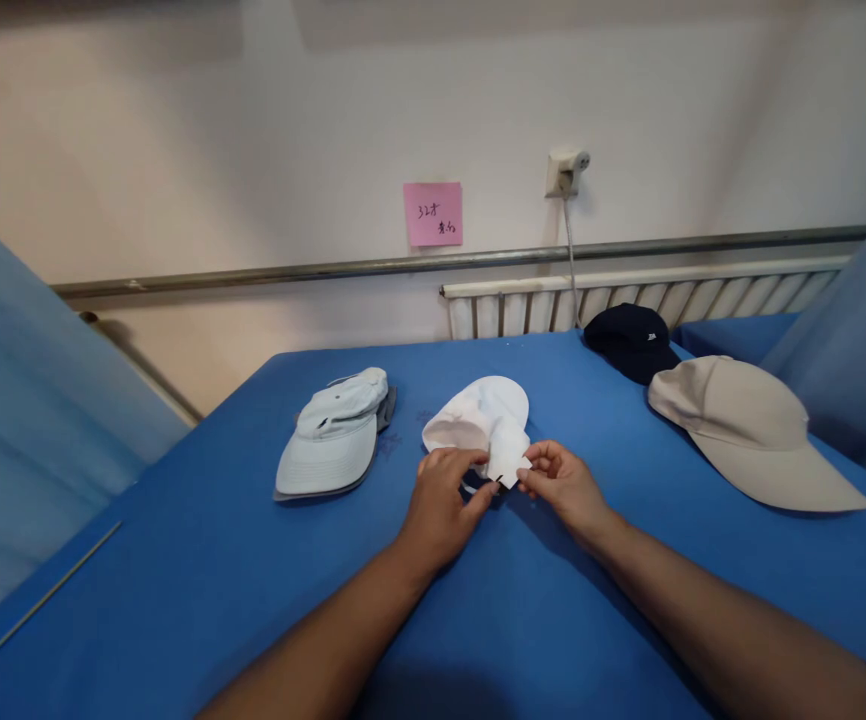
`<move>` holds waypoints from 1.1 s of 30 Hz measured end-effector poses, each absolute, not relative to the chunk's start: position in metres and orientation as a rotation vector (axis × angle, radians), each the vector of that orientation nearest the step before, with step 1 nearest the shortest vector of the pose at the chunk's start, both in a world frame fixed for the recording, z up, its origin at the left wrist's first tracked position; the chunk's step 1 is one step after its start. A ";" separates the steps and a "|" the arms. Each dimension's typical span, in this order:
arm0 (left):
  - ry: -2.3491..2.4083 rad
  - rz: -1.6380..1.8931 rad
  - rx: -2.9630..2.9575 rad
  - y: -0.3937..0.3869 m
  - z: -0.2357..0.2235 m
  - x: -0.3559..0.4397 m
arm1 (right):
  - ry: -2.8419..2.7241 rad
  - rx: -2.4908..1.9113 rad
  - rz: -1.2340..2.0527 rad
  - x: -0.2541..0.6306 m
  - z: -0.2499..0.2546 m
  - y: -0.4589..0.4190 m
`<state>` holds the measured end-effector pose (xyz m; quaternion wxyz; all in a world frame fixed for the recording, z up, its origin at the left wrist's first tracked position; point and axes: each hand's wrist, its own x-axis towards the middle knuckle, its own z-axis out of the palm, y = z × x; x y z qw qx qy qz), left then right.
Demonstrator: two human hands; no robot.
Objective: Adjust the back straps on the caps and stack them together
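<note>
A white baseball cap (489, 405) lies in the middle of the blue-covered table, its brim pointing away from me. My left hand (448, 495) is closed on the near left edge of this cap, thumb and fingers pinching the fabric. At the near right edge, my right hand (559, 485) pinches a white end that looks like the cap's back strap. A small dark mark shows between the two hands. The inside of the cap is partly covered by my left fingers.
Stacked pale blue and grey caps (332, 440) lie to the left. On the right are a beige cap (740, 420) and a navy cap (628, 338). A thin stick (56, 588) lies at the left edge. Behind stand a metal rail (373, 268) and radiator (538, 308).
</note>
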<state>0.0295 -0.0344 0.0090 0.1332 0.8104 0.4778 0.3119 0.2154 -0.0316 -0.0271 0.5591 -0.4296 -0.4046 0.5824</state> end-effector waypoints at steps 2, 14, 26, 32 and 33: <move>1.346 0.835 2.340 -0.035 0.007 0.030 | -1.000 -0.979 1.357 0.216 -0.025 -0.032; 1.341 0.840 2.061 -0.029 -0.004 0.039 | -1.043 -1.063 1.287 0.217 -0.026 -0.029; 1.331 0.889 1.999 -0.027 -0.013 0.043 | -1.076 -1.042 1.335 0.217 -0.023 -0.032; 1.334 0.900 1.979 -0.024 -0.011 0.044 | -1.055 -1.035 1.354 0.217 -0.023 -0.032; 1.327 0.907 1.971 -0.024 -0.011 0.044 | -1.042 -1.021 1.371 0.216 -0.023 -0.033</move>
